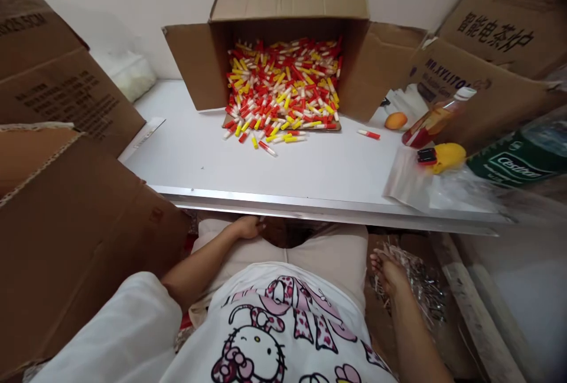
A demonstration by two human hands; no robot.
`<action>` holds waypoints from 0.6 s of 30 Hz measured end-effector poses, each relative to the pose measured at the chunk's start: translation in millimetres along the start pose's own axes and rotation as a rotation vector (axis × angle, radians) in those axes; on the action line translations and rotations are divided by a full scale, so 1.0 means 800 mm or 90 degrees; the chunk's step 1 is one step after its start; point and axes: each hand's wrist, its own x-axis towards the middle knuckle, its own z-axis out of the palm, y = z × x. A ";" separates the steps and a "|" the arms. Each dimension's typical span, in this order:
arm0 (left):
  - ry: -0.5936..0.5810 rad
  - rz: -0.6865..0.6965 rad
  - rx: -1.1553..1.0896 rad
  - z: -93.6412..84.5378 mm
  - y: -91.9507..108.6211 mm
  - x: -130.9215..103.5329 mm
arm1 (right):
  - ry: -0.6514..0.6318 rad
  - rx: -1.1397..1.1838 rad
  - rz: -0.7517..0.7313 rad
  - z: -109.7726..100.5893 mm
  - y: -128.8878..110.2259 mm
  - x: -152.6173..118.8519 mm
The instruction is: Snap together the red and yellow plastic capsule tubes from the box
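Observation:
My left hand rests over my lap just under the table edge, its fingers closed around something small that I cannot make out. Low on the right, my right hand is at a cardboard box of clear plastic pieces, with its fingers curled together; what they hold is too small to tell. On the white table, an open carton lies with its mouth toward me, full of small red, yellow and white tubes. Several tubes have spilled in front of it, and one red-and-white tube lies apart to the right.
Large cardboard boxes stand at the left. On the table's right are an orange fruit, a bottle of reddish drink, a yellow object, plastic bags and a green-labelled bottle. More cartons stand behind them.

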 end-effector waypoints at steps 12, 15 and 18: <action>-0.014 0.094 0.016 -0.020 0.034 -0.065 | -0.271 -0.230 -0.249 0.020 -0.125 -0.064; -0.009 0.194 -0.061 -0.036 0.063 -0.079 | -0.207 -0.349 -0.393 0.022 -0.194 -0.073; 0.041 0.250 -0.150 -0.055 0.097 -0.083 | 0.132 -0.494 -0.440 0.010 -0.250 -0.046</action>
